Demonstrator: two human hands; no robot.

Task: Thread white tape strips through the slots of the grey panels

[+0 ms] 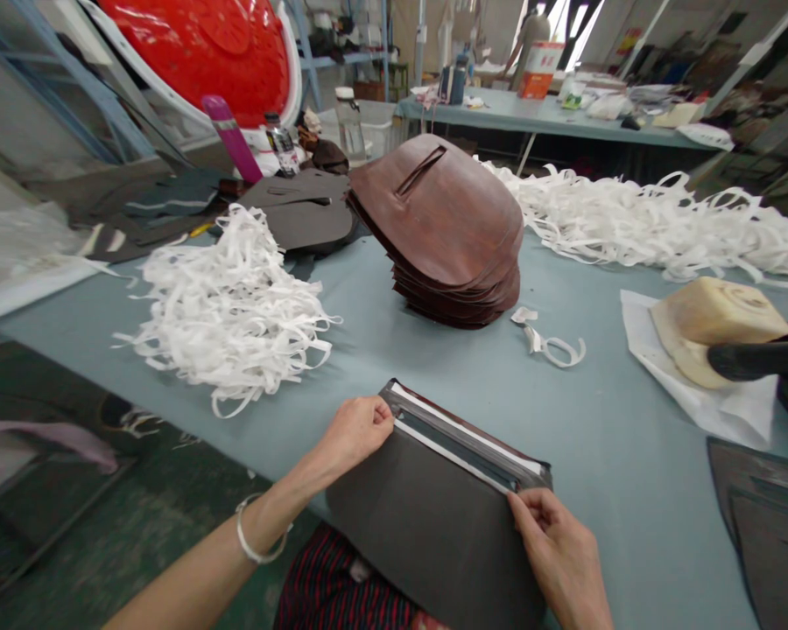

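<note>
A dark grey leather piece [426, 525] lies at the table's front edge, its lower part over my lap. A long slot [460, 451] runs across its upper end, with a white tape strip [450, 455] along the near side and another white strip [479, 433] along the far side. My left hand [358, 427] pinches at the left end of the near strip, fingertips closed. At its right end, the thumb and fingers of my right hand [558, 538] are closed on the strip too. Behind stands a stack of brown leather pieces [453, 219], the top one slotted.
Heaps of white strips lie at left [223, 306] and along the back right [650, 219]. A cream block with a black handle [722, 311] rests on white paper. Dark panels [775, 534] lie at the right edge. Bottles [350, 127] stand at the back.
</note>
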